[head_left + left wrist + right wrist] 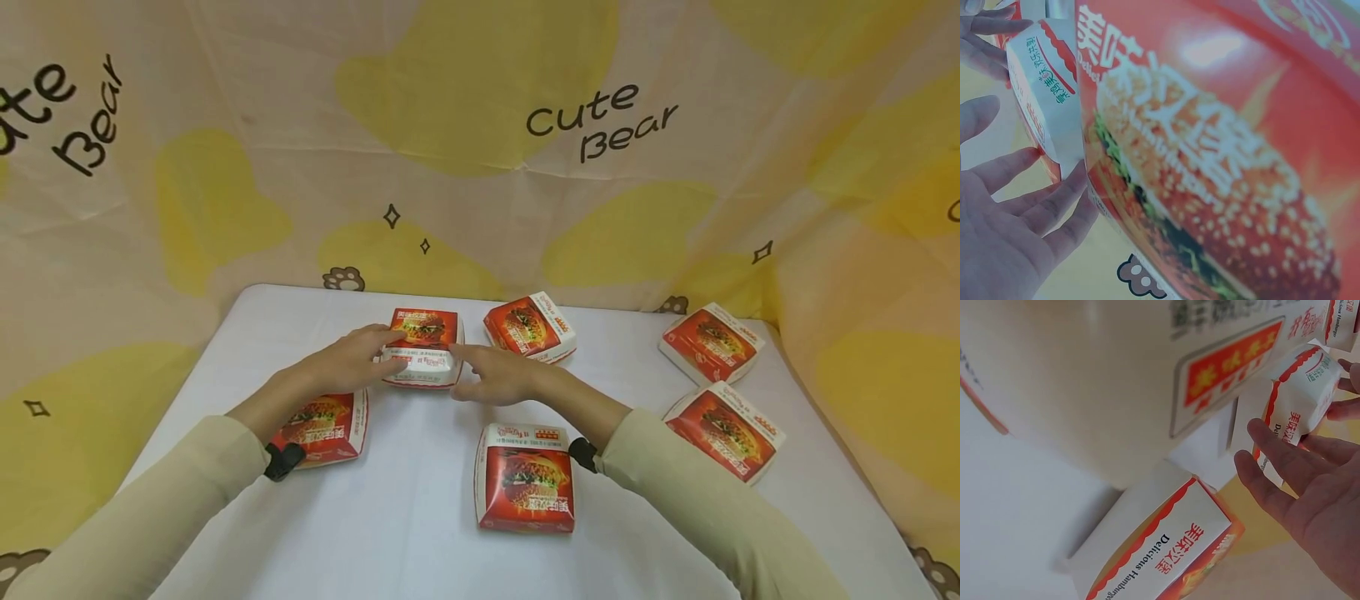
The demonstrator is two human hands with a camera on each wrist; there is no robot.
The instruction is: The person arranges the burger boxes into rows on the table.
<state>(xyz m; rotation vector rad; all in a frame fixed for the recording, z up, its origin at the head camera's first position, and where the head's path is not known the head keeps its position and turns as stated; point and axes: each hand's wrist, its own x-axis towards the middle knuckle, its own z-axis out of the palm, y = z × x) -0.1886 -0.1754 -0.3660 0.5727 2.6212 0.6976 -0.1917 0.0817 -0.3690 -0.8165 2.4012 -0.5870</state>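
Observation:
A red and white burger box (426, 325) sits toward the back of the table, left of the middle, with a hand on either side. My left hand (351, 357) is at its left side, fingertips over the edge of the lid and the thumb lower down. At the opposite side my right hand (498, 375) has its index fingertip right at the box's edge. In the left wrist view the fingers of the left hand (1007, 231) are spread and fairly straight beside the box (1044, 90). The right wrist view shows the right hand (1322, 487) with fingers extended along the box.
Another burger box (528, 327) lies just behind my right hand. One box (327, 429) is partly hidden under my left forearm, and one (525, 479) lies in front. Two more, a rear box (712, 342) and a nearer box (723, 433), lie on the right. A printed cloth (457, 192) surrounds the white table (420, 492).

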